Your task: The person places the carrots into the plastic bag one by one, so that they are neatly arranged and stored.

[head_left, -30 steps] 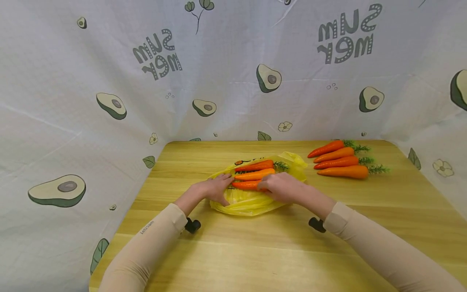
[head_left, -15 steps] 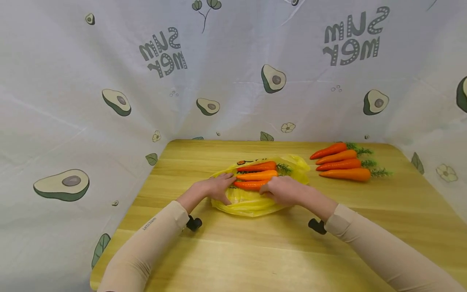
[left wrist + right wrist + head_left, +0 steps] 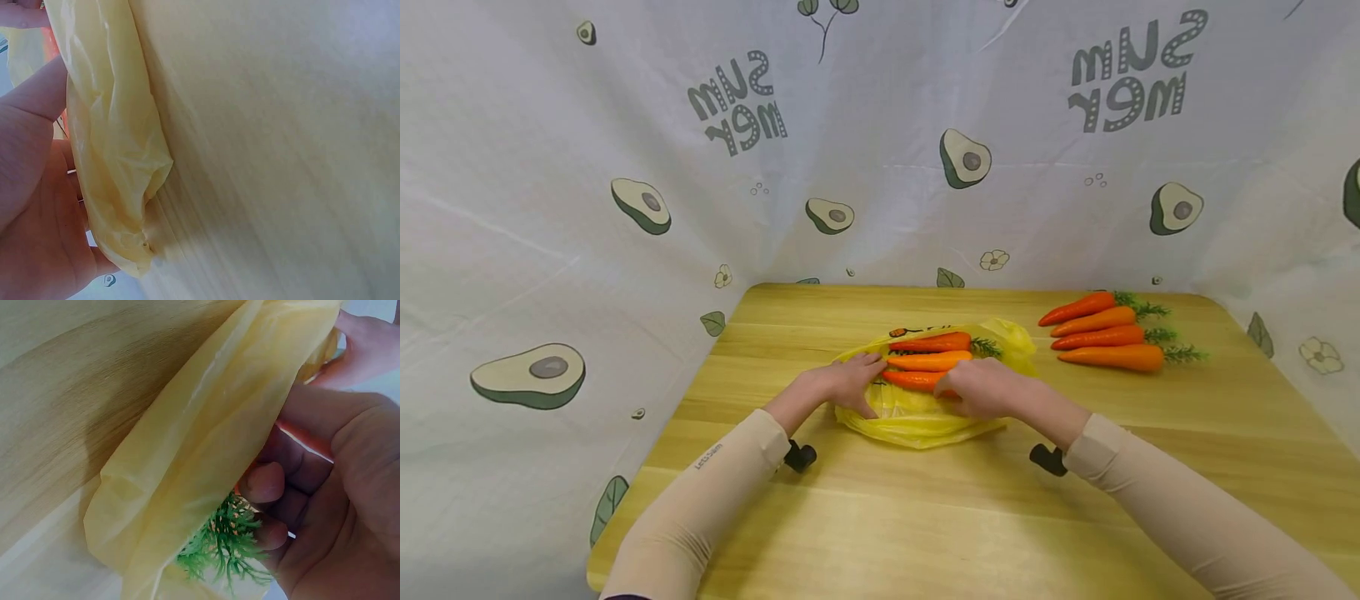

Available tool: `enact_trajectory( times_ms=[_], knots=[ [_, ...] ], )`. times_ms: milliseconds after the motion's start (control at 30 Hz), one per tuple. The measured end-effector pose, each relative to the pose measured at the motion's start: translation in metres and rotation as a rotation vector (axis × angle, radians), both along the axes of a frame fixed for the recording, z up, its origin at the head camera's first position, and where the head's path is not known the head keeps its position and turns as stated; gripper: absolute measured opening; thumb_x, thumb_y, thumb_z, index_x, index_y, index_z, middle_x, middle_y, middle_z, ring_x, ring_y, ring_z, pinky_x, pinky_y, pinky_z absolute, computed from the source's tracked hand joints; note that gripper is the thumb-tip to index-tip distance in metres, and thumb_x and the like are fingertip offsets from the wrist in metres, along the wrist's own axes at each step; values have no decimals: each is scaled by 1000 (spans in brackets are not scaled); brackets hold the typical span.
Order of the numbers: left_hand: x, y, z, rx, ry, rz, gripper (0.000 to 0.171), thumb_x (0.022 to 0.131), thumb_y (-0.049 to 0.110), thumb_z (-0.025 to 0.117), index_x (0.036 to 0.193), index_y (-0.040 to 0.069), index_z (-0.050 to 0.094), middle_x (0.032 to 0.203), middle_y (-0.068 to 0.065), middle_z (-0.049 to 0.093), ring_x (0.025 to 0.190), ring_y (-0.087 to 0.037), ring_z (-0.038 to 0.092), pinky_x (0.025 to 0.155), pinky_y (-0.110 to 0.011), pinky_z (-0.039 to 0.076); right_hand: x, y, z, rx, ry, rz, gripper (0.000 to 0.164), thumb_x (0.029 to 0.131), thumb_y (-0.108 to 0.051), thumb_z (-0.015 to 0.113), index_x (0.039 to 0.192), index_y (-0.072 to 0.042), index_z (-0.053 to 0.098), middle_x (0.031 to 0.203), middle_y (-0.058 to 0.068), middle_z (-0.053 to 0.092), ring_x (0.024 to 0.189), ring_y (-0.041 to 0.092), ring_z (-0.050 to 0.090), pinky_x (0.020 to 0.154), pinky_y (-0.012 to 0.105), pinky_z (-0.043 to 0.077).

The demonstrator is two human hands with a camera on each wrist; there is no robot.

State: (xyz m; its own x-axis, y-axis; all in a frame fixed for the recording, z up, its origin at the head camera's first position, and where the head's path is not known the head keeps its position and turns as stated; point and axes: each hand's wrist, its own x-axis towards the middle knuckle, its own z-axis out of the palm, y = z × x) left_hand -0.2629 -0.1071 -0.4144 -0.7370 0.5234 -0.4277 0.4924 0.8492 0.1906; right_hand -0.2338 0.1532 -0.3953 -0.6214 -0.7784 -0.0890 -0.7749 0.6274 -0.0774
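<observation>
wooden bench [image 3: 887, 533] stands before white avocado-printed cloth [image 3: 880, 100]; three carrots [image 3: 928, 361] lie in the opened yellow plastic bag [image 3: 917, 431]. right grip [image 3: 991, 388] is curled on the nearest carrot [image 3: 910, 380]; left grip [image 3: 852, 384], fingers spread, touches the bag and should steady it, so green leaves [image 3: 228, 540] remain uncrushed.

— How many long, orange-to-red carrots [image 3: 1096, 321] can be counted in the head view?
— Seven are seen: four are laid on the one light-brown wooden table [image 3: 880, 517], and three on the thin yellow plastic bag [image 3: 917, 429].
— And of such bags, how many are found?
— Only one is found.
— Are the bare hands [image 3: 850, 383] [image 3: 985, 387] counted also?
— Yes, two are shown, one left and one right, and two long beige sleeves [image 3: 700, 500] are counted with them.
— And on the white printed cloth [image 3: 880, 108], what is counted?
— There the grey word "summer" [image 3: 1126, 100] is printed two times.
</observation>
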Motion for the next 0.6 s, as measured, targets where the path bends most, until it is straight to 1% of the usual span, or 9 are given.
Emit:
enact_trajectory(
  times_ms=[67,133,200,300,400,433,533,567,600],
  knots=[
    [0,1,1,-2,1,0,98,90,48,74,163,16,17,171,-7,10,157,-30,9,121,-61,19,1,0,1,5,-14,-1,30,84,-8,76,113,-19,77,63,-10,53,51,8,37,48,25,34],
    [1,1,2,-4,1,0,98,90,48,74,163,16,17,171,-7,10,157,-30,8,121,-61,20,2,1,2,3,-36,-7,39,80,-7,77,117,-21,76,63,-11,51,51,8,34,47,25,31],
    [1,2,2,-10,3,1,98,90,48,74,163,15,17,171,-7,10,157,-29,8,121,-60,20,2,2,3,10,-51,-18,42,78,-9,79,117,-23,75,66,-10,53,51,8,34,47,26,30],
    [1,2,1,-19,7,2,100,89,49,74,163,15,17,171,-7,10,157,-29,9,121,-59,20,1,3,3,23,-70,-41,53,77,-12,81,126,-26,71,76,-8,62,54,10,38,47,27,32],
    [1,3,1,-26,9,0,102,88,51,74,163,13,16,170,-7,10,157,-29,9,122,-58,21,1,3,4,47,-59,-43,58,78,-18,82,133,-27,67,77,-8,62,56,12,41,49,28,35],
    [1,3,0,-25,9,-2,103,88,51,74,163,13,16,170,-7,10,157,-29,9,122,-57,21,1,3,4,51,-52,-38,57,78,-19,82,133,-26,67,76,-8,62,57,12,42,50,29,35],
    [1,1,1,-14,5,-4,103,88,54,73,163,11,16,170,-8,10,157,-29,10,123,-52,22,2,4,4,52,-11,-16,44,83,-20,80,126,-24,71,68,-9,57,56,11,42,52,29,38],
    [1,0,1,-10,4,-3,103,88,55,72,163,11,16,170,-9,11,157,-28,11,124,-50,22,2,5,4,42,2,-11,38,85,-20,79,123,-23,73,69,-9,58,56,11,43,53,29,40],
    [2,-1,1,-7,7,-2,103,89,57,71,163,10,17,170,-9,11,157,-28,11,124,-48,22,2,5,4,35,12,-11,36,86,-19,78,122,-23,73,69,-9,59,56,11,44,54,29,42]
  ],
)
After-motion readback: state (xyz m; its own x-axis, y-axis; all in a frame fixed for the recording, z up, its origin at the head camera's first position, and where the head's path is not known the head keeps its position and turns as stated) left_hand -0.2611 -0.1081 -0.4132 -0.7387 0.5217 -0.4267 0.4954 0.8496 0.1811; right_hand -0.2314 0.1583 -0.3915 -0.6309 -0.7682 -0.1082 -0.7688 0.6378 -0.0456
